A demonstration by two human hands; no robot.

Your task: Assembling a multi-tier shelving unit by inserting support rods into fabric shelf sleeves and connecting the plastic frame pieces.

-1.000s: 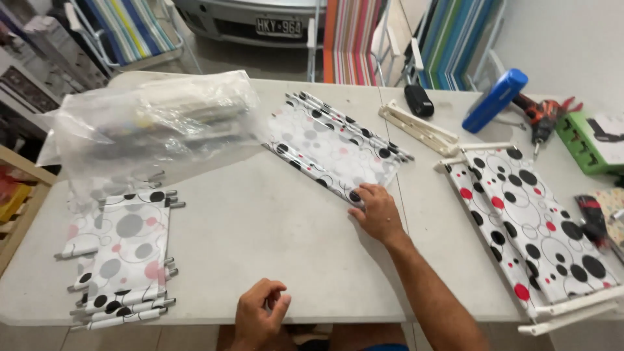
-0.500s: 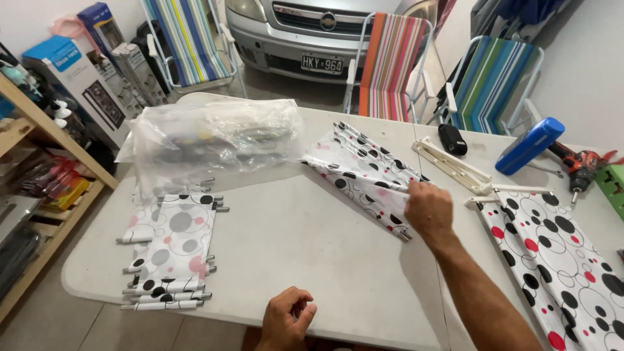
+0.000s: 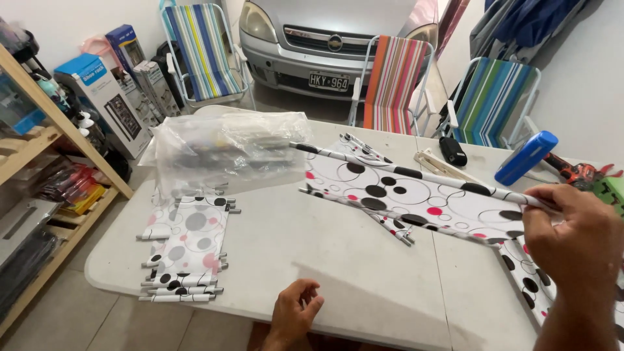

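Observation:
My right hand (image 3: 575,237) grips the end of a white fabric panel (image 3: 416,192) printed with black, grey and red dots, stretched between two thin rods. It holds the panel lifted above the white table (image 3: 325,260), the far end pointing left toward a clear plastic bag (image 3: 227,153). My left hand (image 3: 296,312) rests at the table's near edge, fingers loosely curled, holding nothing. A stack of similar dotted panels (image 3: 185,250) lies at the left. Another panel (image 3: 390,224) lies flat beneath the lifted one.
A blue cylinder (image 3: 525,158), a black object (image 3: 452,151) and an orange-black power tool (image 3: 575,172) lie at the far right. Striped folding chairs (image 3: 396,81) and a silver car (image 3: 331,39) stand behind the table. Wooden shelving (image 3: 52,195) lines the left.
My right hand has picked one dotted panel up off the table and drawn it to the right, raised. The view has tilted up. My left hand stays at the near edge.

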